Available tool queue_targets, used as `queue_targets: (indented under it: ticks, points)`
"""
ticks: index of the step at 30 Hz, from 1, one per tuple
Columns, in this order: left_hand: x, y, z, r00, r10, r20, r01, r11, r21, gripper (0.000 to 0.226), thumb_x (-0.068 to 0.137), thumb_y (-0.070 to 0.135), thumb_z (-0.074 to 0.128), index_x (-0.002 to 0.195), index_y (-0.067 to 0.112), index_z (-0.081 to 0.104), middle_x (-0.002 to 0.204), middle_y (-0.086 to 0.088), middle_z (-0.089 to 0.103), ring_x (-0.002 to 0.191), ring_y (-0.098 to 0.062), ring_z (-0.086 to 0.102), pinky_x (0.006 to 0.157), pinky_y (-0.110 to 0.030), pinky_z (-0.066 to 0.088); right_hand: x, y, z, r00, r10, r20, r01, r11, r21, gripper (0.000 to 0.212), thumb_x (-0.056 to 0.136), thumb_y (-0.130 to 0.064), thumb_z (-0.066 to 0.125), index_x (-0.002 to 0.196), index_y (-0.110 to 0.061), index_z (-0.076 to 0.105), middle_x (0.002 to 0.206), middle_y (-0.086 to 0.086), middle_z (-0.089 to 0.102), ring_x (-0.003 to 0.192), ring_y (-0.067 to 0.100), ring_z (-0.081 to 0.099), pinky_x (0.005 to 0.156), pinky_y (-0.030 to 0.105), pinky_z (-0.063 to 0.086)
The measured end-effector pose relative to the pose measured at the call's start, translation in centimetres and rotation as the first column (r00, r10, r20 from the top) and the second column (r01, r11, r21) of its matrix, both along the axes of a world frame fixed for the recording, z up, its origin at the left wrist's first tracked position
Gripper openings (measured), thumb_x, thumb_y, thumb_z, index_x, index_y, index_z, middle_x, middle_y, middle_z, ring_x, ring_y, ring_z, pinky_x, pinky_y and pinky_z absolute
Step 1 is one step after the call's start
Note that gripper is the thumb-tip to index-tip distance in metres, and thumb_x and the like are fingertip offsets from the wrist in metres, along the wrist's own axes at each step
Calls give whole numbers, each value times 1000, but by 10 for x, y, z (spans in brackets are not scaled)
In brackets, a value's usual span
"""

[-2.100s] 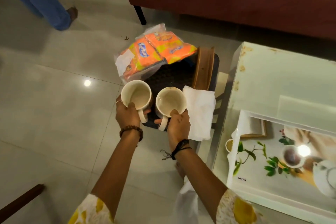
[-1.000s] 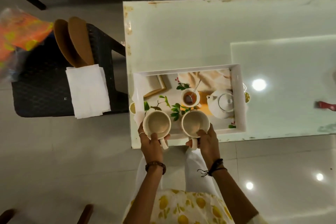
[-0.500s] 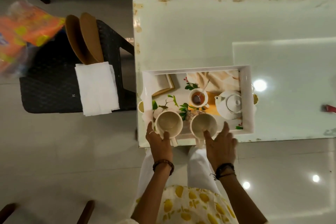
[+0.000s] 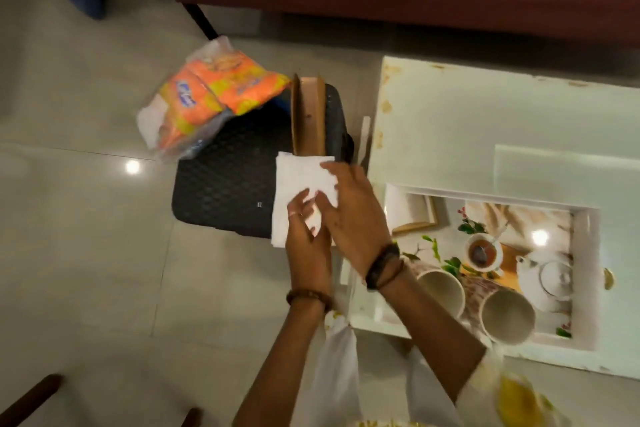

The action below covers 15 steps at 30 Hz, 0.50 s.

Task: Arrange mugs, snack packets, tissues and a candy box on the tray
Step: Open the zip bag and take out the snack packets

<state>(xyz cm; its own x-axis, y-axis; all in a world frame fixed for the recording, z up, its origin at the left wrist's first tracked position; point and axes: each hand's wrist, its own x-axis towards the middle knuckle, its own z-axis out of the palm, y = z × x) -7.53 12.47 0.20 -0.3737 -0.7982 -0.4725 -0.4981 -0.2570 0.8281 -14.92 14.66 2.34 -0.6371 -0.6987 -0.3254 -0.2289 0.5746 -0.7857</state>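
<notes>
With both mugs (image 4: 478,302) now set down at the tray's (image 4: 585,284) near edge, the left hand (image 4: 306,239) and right hand (image 4: 353,208) have moved to the stool's (image 4: 225,180) right edge, fingers spread, gathering the tissues (image 4: 298,177).

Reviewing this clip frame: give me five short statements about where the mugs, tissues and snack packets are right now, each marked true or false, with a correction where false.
1. Both mugs stand inside the tray. True.
2. The snack packets already lie on the tray. False: they rest at the far edge of the black stool, partly hanging over the floor.
3. Both hands, left and right, are on the white tissues. True.
4. The tissues lie on the white table. False: they lie on the black stool beside the table.
5. The mugs are full of tea. False: both look empty; the tea cup and teapot are part of the tray's printed picture.
</notes>
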Motion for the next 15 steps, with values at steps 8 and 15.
queue_targets:
  ticks: [8,15]
  points:
    - [9,-144,-11,925,158,347,107,766,-634,80,80,23,67,144,7,21,154,-23,14,143,-38,12,117,-47,13,-21,-110,-5,972,111,-209,-128,989,-70,24,90,-18,50,113,-10,55,100,12,67,90,25,63,77,32,52]
    - [25,-242,-32,656,-88,750,604,657,-451,82,83,39,61,147,25,11,155,-10,21,141,-35,21,111,-61,8,-1,-162,-24,993,116,36,-118,990,71,28,85,-26,60,106,-8,59,107,15,67,101,32,60,87,43,50]
